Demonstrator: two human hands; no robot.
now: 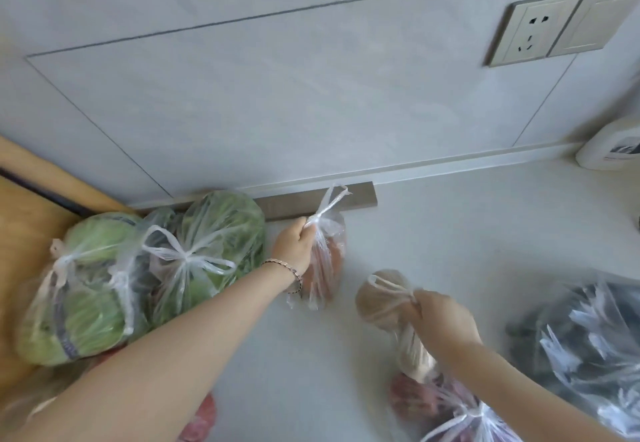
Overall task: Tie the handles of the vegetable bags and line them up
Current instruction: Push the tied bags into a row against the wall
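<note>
My left hand grips the tied neck of a small clear bag of orange carrots, which stands on the pale counter near the wall. My right hand grips the knotted handle of a bag of brown round vegetables, right of the carrot bag. To the left, tied bags of green leafy vegetables and green cabbage stand close together. A bag of reddish produce with tied handles lies below my right hand.
A dark-filled clear bag lies at the right. A wooden board is at the left edge. A metal strip runs along the wall base, a wall socket sits up right, and a white container is by the wall.
</note>
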